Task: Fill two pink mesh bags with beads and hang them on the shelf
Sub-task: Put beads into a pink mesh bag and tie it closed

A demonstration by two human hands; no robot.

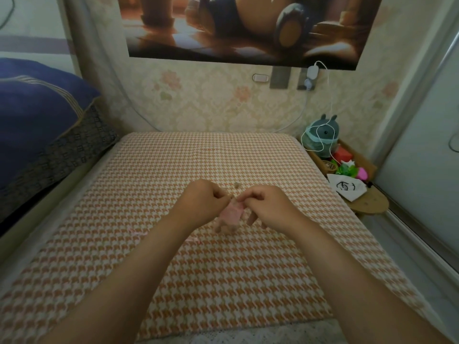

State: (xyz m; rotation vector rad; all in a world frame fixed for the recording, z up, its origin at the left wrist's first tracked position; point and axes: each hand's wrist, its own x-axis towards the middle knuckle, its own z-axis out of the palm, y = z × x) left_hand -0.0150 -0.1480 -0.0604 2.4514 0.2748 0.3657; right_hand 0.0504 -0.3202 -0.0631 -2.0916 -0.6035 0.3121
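A small pink mesh bag [232,211] hangs between the two hands just above the cloth, its upper part a soft pink, its lower part bulging and duller; the picture is too blurred to tell what fills it. The left hand [202,198] pinches the bag's top edge from the left, fingers curled into a loose fist. The right hand [267,203] pinches the same top edge from the right with thumb and forefinger, while its lower fingers [250,219] point down toward the cloth. Both bare forearms reach in from the bottom corners and meet at the middle. A thin pink cord [139,232] lies on the cloth just left of the left wrist. Below is a table [173,165] covered in an orange and white houndstooth cloth. To the left lies dark blue bedding [37,108]. To the right, a low wooden shelf [370,204] bears a grey plush toy [323,135], a white cable [327,100], a white pouch [346,187] with a black drawing, and small bright things. Floral wallpaper [211,103] covers the far wall, with a poster [248,28] above it.
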